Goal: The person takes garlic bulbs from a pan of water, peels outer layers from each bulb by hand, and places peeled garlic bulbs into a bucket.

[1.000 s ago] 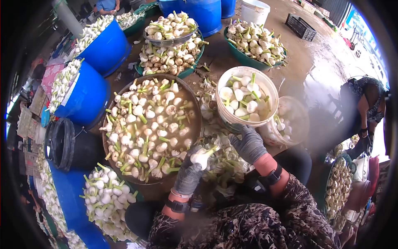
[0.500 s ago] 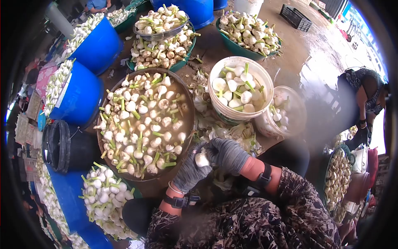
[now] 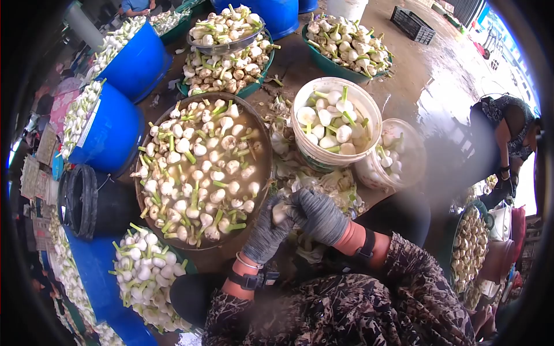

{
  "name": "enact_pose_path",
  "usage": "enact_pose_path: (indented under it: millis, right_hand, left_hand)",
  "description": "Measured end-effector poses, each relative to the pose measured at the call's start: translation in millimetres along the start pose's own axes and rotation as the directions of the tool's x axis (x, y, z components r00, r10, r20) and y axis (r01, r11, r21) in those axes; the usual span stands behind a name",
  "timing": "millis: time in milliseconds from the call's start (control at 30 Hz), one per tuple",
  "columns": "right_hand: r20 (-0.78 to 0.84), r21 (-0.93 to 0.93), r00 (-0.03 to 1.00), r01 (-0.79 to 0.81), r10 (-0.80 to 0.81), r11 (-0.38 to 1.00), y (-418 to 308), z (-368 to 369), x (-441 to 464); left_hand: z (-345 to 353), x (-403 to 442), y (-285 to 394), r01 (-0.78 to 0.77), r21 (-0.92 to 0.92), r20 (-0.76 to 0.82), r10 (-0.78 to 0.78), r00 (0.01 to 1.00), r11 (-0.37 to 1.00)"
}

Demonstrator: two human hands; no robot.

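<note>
Both hands wear grey gloves and meet at the lower middle. My left hand [image 3: 267, 233] is closed around a garlic bulb [image 3: 281, 213], which is mostly covered by fingers. Pressed against the same bulb are the curled fingers of my right hand [image 3: 323, 218]. To the left lies a wide round basin [image 3: 266, 193] of murky water with floating garlic bulbs. Beyond my right hand stands a white bucket [image 3: 337, 157] with cleaner bulbs, and a second, translucent bucket [image 3: 411, 173] is beside it. Peeled skins [image 3: 332, 187] lie on the floor under the hands.
Blue tubs [image 3: 112, 138] heaped with garlic line the left side. Green basins [image 3: 340, 69] of garlic stand at the back, near a black crate [image 3: 412, 26]. A black bucket [image 3: 104, 202] is at left. One person [image 3: 505, 130] bends at right; another [image 3: 135, 6] is at upper left.
My right hand has come from the white bucket to the bulb in my left hand. Since half a second ago the fingers have closed further over the bulb. The view has shifted slightly.
</note>
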State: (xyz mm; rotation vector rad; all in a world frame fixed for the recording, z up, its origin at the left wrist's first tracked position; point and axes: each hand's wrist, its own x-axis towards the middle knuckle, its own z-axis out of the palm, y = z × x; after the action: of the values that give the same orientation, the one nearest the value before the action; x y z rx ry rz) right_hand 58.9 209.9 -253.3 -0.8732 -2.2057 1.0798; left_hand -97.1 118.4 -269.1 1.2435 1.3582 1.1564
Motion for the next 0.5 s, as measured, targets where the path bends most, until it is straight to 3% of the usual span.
enact_pose_path:
  millis: [33,100,167,233,300,333,367,433,467,500]
  right_hand:
    - [-0.015,-0.120,0.997,0.076,-0.078,0.990,-3.7,-1.8,0.4]
    - [-0.025,-0.074,1.000,-0.017,0.015,0.997,5.5,7.7,-0.9]
    - [0.018,0.273,0.953,-0.297,0.304,0.915,19.1,16.5,-0.4]
    - [0.068,0.319,0.933,-0.355,0.352,0.879,31.4,15.9,2.5]
    - [0.060,0.306,0.875,-0.473,0.480,0.826,41.5,8.5,8.9]
    - [0.109,0.472,0.835,-0.521,0.540,0.711,46.3,4.2,12.3]
    - [0.106,0.473,0.835,-0.520,0.540,0.711,47.8,0.1,9.1]
    - [0.002,0.368,0.953,-0.282,0.303,0.886,35.2,-12.0,7.4]
    - [0.065,0.504,0.941,-0.317,0.331,0.803,11.6,-20.1,8.7]
    - [0.070,0.502,0.942,-0.318,0.328,0.804,10.9,-18.3,8.1]
  left_hand:
    - [-0.4,0.4,-2.9,0.074,0.041,-0.014,-0.074,0.997,0.996]
    - [1.6,-0.1,-5.3,0.037,0.098,-0.053,-0.032,0.998,0.994]
    - [4.9,1.1,-7.6,-0.038,0.216,-0.122,0.065,0.990,0.976]
    - [1.2,-0.6,-8.3,-0.043,0.211,-0.132,0.072,0.989,0.977]
    - [-4.5,-4.3,-4.4,-0.047,-0.083,-0.137,0.036,0.990,0.995]
    - [-7.1,-5.8,-5.7,-0.049,-0.201,-0.185,0.011,0.983,0.978]
    - [-14.4,-4.9,-7.1,-0.042,-0.182,-0.194,0.006,0.981,0.982]
    - [-18.1,-0.3,-5.9,-0.050,-0.181,-0.220,0.009,0.975,0.982]
    - [-17.9,0.4,-4.7,-0.055,-0.181,-0.233,0.011,0.972,0.982]
    - [-15.4,0.7,-3.6,-0.035,-0.106,-0.231,0.010,0.973,0.994]
